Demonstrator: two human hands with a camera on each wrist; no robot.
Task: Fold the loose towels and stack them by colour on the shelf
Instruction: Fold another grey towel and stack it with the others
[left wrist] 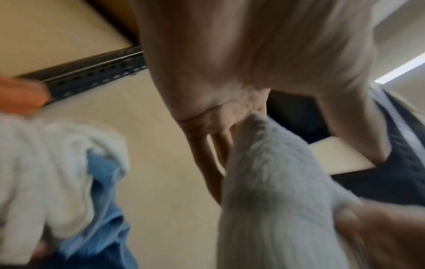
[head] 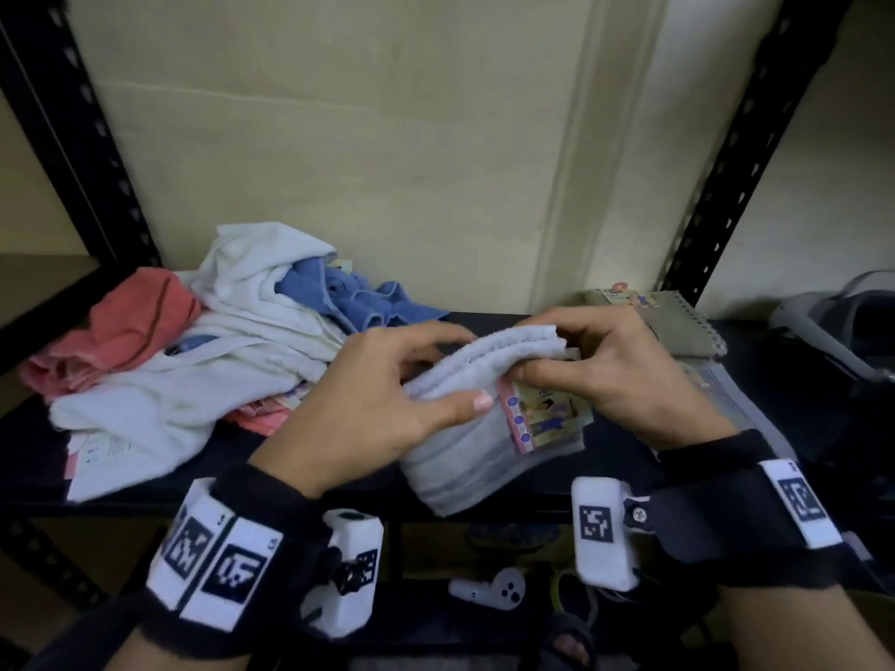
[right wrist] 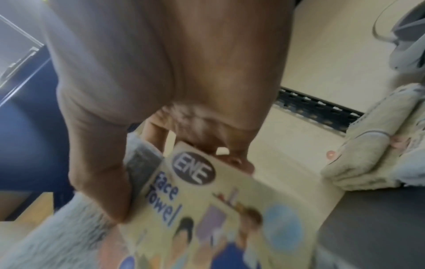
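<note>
Both hands pinch the folded grey towel (head: pixel 484 375) above the shelf's (head: pixel 339 477) near edge: left hand (head: pixel 387 394) at its left end, right hand (head: pixel 615 375) at its right end, thumb pressing the label (right wrist: pixel 207 209).

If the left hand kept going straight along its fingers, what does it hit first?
The left hand already grips the grey towel, fingers pointing right. Straight on, it would likely meet the right hand holding the same towel; depth between them is unclear.
</note>
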